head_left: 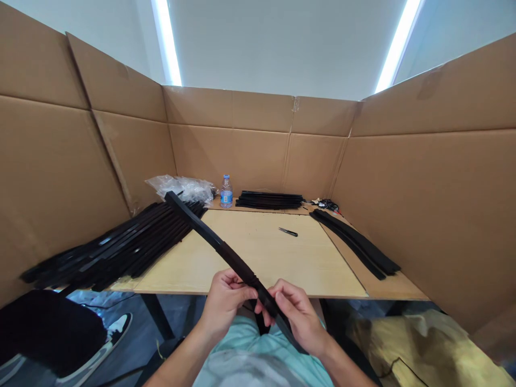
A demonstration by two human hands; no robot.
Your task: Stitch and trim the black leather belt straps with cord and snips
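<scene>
Just off the near edge of the counter [282, 263], above the person's lap, both hands hold one long black strip [209, 234]. The left hand [223, 301] has its fingers curled around the strip from the left side, with the thumb on top. The right hand [300, 317] pinches the strip just beside the left hand, its fingers closed on the near end. The strip slants up and away from the hands toward the far left, and its far tip hangs over a big pile of black strips [121, 247] that covers the left side of the counter. A shorter black piece hangs down between the two hands; whether it is part of the strip cannot be told. Far back, against the cardboard wall [258, 145], lies a neat stack of black strips [269, 200], with a water bottle [226, 192] standing just left of it and a crumpled clear plastic bag [183, 187] further left. Along the right side lies another bundle of black strips [355, 242], and a tangle of dark cables [328, 204] sits at its far end. A small dark tool [287, 231], too small to identify, rests alone on the bare middle of the counter. Near left, below the counter, a shoe [116, 328] rests on the floor.
</scene>
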